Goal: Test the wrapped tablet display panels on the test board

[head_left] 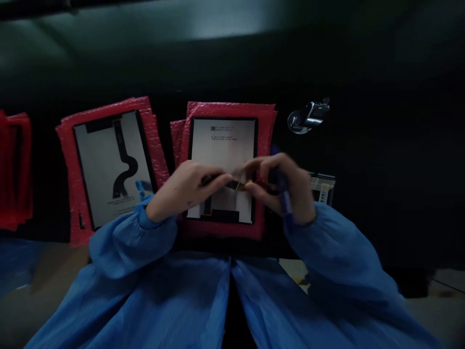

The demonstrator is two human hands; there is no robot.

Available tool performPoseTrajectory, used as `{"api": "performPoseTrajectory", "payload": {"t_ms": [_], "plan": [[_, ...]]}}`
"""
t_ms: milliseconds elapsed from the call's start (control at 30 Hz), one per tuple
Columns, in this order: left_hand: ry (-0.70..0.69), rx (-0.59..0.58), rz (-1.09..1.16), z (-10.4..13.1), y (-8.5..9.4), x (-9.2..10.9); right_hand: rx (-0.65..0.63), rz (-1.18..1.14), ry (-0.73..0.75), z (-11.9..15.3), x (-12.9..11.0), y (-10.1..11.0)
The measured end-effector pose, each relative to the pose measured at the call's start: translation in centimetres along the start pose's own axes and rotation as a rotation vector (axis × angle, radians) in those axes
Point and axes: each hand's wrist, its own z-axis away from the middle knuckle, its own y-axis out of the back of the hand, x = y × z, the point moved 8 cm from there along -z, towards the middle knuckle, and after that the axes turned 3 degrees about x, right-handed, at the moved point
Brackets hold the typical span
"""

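A screen panel [223,145] with a silvery back and dark edges lies on red bubble wrap [267,126] in the middle. Over its lower half, my left hand [194,186] pinches the dark flat cable [229,184] of the panel. My right hand [285,182] meets it from the right, thumb and forefinger closed at the cable's golden end [241,186]. A blue pen [285,201] is held in my right hand, slanting down past the palm. The fingertips are close together and slightly blurred.
Another panel [100,165] with a curved black cable lies on red wrap at the left. More red wrap [23,169] is at the far left edge. A shiny metal object [308,116] stands at the back right, and a clear case [323,186] lies beyond my right wrist.
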Motion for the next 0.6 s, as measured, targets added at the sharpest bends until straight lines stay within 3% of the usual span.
{"api": "performPoseTrajectory", "payload": {"t_ms": [100, 133, 167, 267, 333, 400, 500, 600], "plan": [[0.149, 0.184, -0.227, 2.5, 3.3, -1.0, 0.399, 0.141, 0.185, 1.1, -2.8, 4.4], [0.210, 0.202, -0.304, 3.5, 3.6, -1.6, 0.460, 0.188, 0.235, 1.9, -3.5, 4.8], [0.269, 0.189, -0.376, 4.5, 3.5, -2.2, 0.436, 0.248, 0.271, 2.6, -4.1, 4.4], [0.416, 0.068, -0.527, 6.5, 1.6, -3.9, 0.078, 0.484, 0.340, 4.6, -4.2, -0.6], [0.469, 0.005, -0.590, 7.0, 0.3, -4.5, -0.069, 0.592, 0.358, 6.2, -3.5, -3.5], [0.493, -0.027, -0.652, 6.9, -0.4, -4.6, -0.063, 0.670, 0.375, 7.5, -3.1, -4.9], [0.496, -0.050, -0.695, 6.3, -0.3, -4.9, 0.044, 0.750, 0.429, 8.8, -3.4, -5.6], [0.442, -0.039, -0.547, 5.7, 0.1, -5.2, 0.003, 0.695, 0.456, 9.1, -3.7, -7.2]]}}
